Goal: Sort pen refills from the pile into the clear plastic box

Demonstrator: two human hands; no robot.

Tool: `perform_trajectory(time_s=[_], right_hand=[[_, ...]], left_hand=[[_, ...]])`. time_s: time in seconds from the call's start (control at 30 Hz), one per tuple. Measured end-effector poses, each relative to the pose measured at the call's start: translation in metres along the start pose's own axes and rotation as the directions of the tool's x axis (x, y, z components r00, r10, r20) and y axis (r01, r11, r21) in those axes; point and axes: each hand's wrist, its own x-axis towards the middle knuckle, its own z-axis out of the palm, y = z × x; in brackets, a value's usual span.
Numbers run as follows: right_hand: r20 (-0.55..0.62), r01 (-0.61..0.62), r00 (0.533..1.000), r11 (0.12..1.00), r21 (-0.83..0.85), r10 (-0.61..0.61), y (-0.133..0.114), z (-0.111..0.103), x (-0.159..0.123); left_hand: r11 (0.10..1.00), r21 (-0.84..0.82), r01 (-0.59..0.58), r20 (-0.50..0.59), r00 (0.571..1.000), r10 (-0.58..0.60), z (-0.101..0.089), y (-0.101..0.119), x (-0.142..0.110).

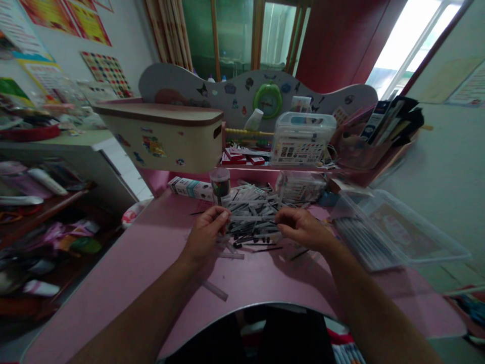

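My left hand (208, 230) and right hand (303, 228), fingertips nearly closed, pinch opposite ends of a clear slender tube (252, 218) over the central pile (248, 199); it looks light, slick, slightly flexible; I favour its ends.

The pink bench (257, 283) with a curved front edge supported a loose pile of thin clear and black plastic pieces (250, 202) at its centre. A clear cylindrical container (220, 184) stood at the pile's left rear, near a white printed rectangular box (191, 188). A short, flat translucent strip (215, 290) lay near the front edge. At the right rested an open clear plastic case (369, 242) containing slender grey rods (367, 241).
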Motion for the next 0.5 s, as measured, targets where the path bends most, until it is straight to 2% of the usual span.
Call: perform_trajectory(time_s=[0.33, 0.5], right_hand=[[-0.013, -0.007, 1.000, 0.999, -0.033, 0.007, 0.0026, -0.0006, 0.0003], [-0.010, -0.008, 1.000, 0.998, -0.058, 0.008, 0.0024, 0.0013, 0.0008]], left_hand=[[0.999, 0.029, -0.033, -0.030, 0.999, 0.034, 0.0029, 0.0007, -0.0030], [0.989, 0.119, -0.082, 0.024, 0.997, 0.080, 0.0005, 0.0022, -0.0029]])
